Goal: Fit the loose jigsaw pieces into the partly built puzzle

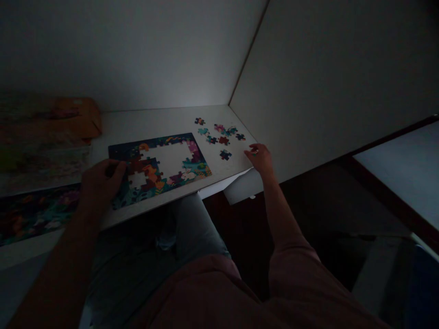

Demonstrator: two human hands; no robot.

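Observation:
A partly assembled jigsaw puzzle (202,172) lies on the white tabletop, its dark, colourful border surrounding a large white gap and a smaller one at the left. My left hand (101,183) rests at the puzzle's left edge with curled fingers; whether anything is between them is hidden. Over by the right end of the table, my right hand (261,159) pinches a small puzzle piece (254,151), of which orange and green bits show. Several loose pieces (224,140) are scattered between the puzzle and my right hand, one dark blue piece (225,155) lying nearest the front edge.
An orange box (91,119) and a clear plastic bag (51,160) stand at the left. Below them is a printed picture sheet (37,214). A wall (154,55) closes off the back, and a pale panel (308,91) rises at the right. My legs (199,228) are under the table.

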